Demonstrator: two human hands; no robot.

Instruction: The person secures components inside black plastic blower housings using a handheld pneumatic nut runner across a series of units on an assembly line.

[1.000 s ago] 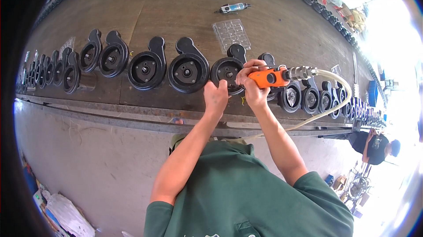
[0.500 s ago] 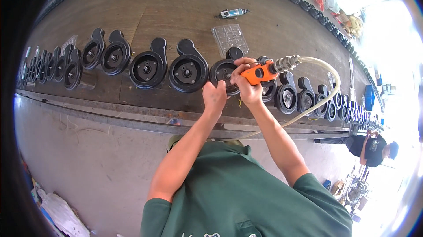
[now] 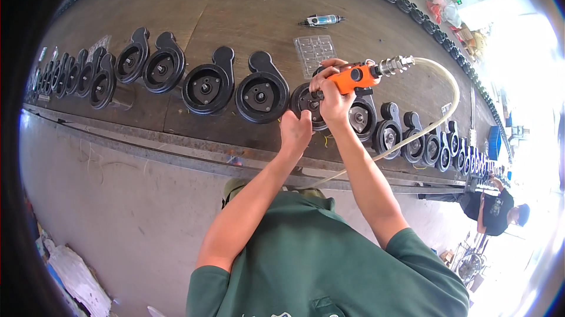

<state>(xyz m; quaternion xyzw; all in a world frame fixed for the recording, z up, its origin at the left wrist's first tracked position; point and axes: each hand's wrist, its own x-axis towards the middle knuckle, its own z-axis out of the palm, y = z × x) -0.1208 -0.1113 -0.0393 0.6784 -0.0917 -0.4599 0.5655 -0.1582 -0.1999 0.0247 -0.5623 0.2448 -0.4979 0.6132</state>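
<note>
My right hand (image 3: 333,94) is wrapped around an orange air tool (image 3: 355,79). A silver coupling (image 3: 395,66) joins the tool to a pale, clear hose (image 3: 456,90). The tool's nose points left over a black round housing (image 3: 301,100) with a metal disc inside, partly covered by my hands. At the near rim of this housing, my left hand (image 3: 296,133) is closed with the thumb against it; some fingers are hidden. Just left stands a similar black housing (image 3: 261,97) with a tapering arm. Another housing (image 3: 360,115) sits right of my right wrist.
Several like housings line the near edge of the dark bench (image 3: 247,17), more along its far edge. Beyond my hands lie a clear plastic tray (image 3: 315,53) and a silver-blue air tool (image 3: 321,20). The hose crosses the right-hand row. A person (image 3: 495,208) stands far right.
My right hand and the orange tool have shifted slightly up and right in the picture. The bench and housings have also shifted with the view. Both hands stay at the same housing.
</note>
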